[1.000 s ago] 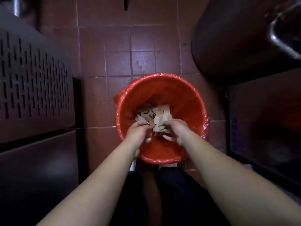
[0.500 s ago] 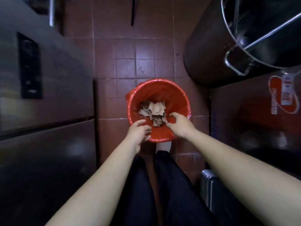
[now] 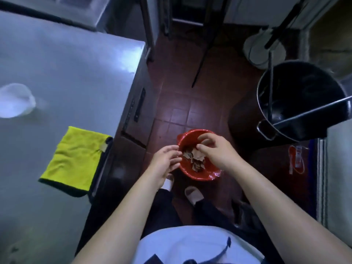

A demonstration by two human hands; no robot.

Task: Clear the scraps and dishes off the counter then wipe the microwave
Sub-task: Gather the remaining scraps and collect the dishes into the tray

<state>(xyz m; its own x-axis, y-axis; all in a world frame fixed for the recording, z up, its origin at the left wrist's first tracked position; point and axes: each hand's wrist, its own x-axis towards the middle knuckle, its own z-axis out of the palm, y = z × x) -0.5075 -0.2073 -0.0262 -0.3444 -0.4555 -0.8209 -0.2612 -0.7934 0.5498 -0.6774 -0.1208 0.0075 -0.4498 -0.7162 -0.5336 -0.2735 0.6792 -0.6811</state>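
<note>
Both hands rose above the bin (image 3: 198,173). Left hand (image 3: 165,161) and right hand (image 3: 217,151) hang loose, empty, over the scraps (image 3: 198,156). Cloth (image 3: 76,159) lies at the table (image 3: 66,63) edge.

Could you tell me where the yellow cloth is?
In the head view, the yellow cloth lies on the steel counter, at its edge, left of the red bin.

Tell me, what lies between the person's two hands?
Head view: brown scraps in the red bin show between the left hand and right hand, beneath them.
</note>
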